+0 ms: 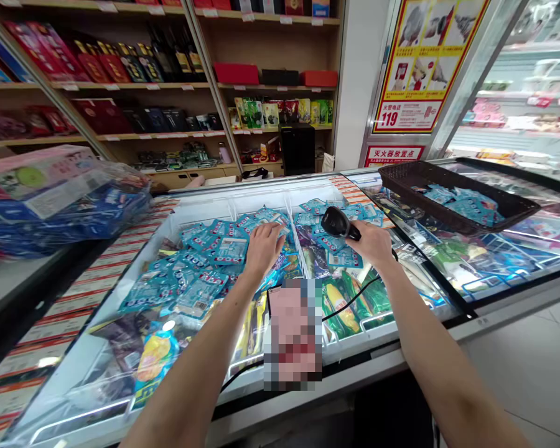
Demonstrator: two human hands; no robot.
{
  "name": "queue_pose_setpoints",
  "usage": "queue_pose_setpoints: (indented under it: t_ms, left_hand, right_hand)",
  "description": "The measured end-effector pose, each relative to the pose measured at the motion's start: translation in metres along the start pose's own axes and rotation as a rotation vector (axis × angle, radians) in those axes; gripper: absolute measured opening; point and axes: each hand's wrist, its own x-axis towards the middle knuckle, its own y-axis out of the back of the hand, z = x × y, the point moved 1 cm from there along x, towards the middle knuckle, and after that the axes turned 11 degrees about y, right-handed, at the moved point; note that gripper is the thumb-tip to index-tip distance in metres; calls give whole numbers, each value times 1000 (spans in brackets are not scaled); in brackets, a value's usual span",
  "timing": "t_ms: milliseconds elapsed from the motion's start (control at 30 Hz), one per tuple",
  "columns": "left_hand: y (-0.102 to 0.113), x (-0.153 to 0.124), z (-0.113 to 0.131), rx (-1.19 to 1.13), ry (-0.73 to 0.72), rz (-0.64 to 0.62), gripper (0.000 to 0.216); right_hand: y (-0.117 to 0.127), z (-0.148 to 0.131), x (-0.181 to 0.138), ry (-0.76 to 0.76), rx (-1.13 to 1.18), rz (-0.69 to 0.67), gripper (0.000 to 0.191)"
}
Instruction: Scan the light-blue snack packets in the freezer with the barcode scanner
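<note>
My right hand [372, 242] is closed around the handle of a black handheld barcode scanner [336, 222]. Its head points left over the small blue snack packets [203, 289] spread in the glass-topped freezer. Among these packets lies my left hand [263, 247], palm down with the fingers stretched forward; its fingertips are partly hidden behind the hand. One packet with a barcode [231, 250] is just left of that hand. A phone [289, 330], blurred by pixels, is between my forearms at the front edge. A black cable [352, 302] runs past it.
A dark brown basket [462, 219] of blue packets stands at the right. Plastic-wrapped boxes [60, 199] are at the left edge. White wire dividers [300, 249] split the freezer, where popsicle packages [343, 305] lie. Shelves of goods [270, 86] line the back.
</note>
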Motion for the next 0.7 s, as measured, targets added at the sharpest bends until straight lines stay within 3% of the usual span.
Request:
queue_pose_setpoints:
  t_ms: [267, 400, 567, 700]
  left_hand:
    - [-3, -1, 5, -100, -157, -157, 29]
    - [-7, 8, 18, -132, -67, -224, 37]
    - [-17, 23, 55, -154, 0, -343, 46]
    - [-32, 27, 77, -80, 108, -365, 58]
  right_hand:
    - [2, 8, 3, -148, 21, 29, 37]
    - [1, 9, 3, -143, 26, 50, 37]
    - [2, 9, 3, -129, 35, 53, 36]
    - [3, 8, 4, -142, 27, 41, 38]
